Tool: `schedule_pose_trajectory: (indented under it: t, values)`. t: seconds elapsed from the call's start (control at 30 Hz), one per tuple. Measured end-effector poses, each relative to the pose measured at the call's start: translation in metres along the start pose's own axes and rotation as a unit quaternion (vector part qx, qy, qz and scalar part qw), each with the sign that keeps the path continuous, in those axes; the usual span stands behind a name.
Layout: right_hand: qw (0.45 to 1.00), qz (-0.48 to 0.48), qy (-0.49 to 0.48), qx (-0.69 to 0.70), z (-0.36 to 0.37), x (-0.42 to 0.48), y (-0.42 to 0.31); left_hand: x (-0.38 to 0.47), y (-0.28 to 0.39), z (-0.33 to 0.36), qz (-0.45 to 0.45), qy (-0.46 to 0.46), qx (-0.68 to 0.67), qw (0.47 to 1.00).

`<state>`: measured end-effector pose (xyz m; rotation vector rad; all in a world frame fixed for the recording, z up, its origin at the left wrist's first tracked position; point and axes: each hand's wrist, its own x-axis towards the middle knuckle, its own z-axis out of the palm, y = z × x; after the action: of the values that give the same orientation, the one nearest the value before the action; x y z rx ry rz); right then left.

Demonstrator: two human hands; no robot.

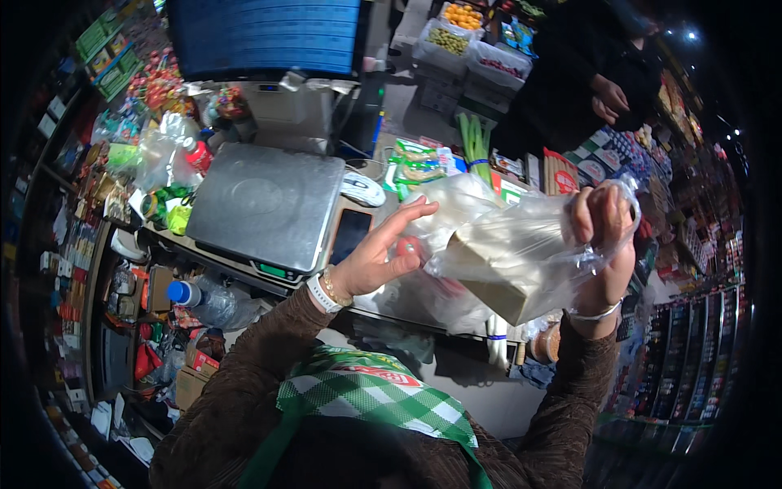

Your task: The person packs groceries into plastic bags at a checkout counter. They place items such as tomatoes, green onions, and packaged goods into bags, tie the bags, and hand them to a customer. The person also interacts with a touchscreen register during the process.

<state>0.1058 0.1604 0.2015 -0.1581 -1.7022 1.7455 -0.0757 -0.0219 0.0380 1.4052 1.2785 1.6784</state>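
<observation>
My right hand (602, 235) is raised on the right, its fingers closed on the gathered top of a clear plastic bag (550, 244). Inside that bag hangs a pale cream block (489, 275), its corner tilted downward. My left hand (385, 247) has its palm turned towards the bag, fingers spread and thumb apart, holding nothing. Just beyond its fingertips are another thin plastic bag (455, 195) and a small round red item (406, 246). Beneath the block, a bunch of long green onions, banded in blue, shows green leaves (475, 143) beyond and white stalks (498, 342) at the counter's near edge.
To the left sits a weighing scale with a steel plate (266, 202), beside a computer mouse (362, 189) and a dark phone (352, 232). A monitor (269, 36) stands behind. Packaged food (418, 162) lies on the counter. Across it, a person's hands (608, 101) are visible.
</observation>
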Motion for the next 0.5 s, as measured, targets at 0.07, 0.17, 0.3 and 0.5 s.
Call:
schedule_pose_trajectory:
  t: [0.07,0.17,0.3,0.5]
  values:
    - [0.999,0.025,-0.037,0.004,0.043,0.009,0.020,-0.033,0.015,-0.026,-0.017,0.030,-0.010,0.999]
    - [0.993,0.078,-0.077,0.045,0.119,0.022,0.071,-0.084,0.034,-0.076,-0.001,0.118,0.015,0.993]
    - [0.971,0.096,-0.160,0.149,0.210,0.042,0.149,-0.146,0.049,-0.147,-0.001,0.240,0.162,0.957]
    - [0.976,-0.010,-0.215,0.040,0.298,0.070,0.249,-0.204,0.059,-0.211,0.000,0.307,0.234,0.922]
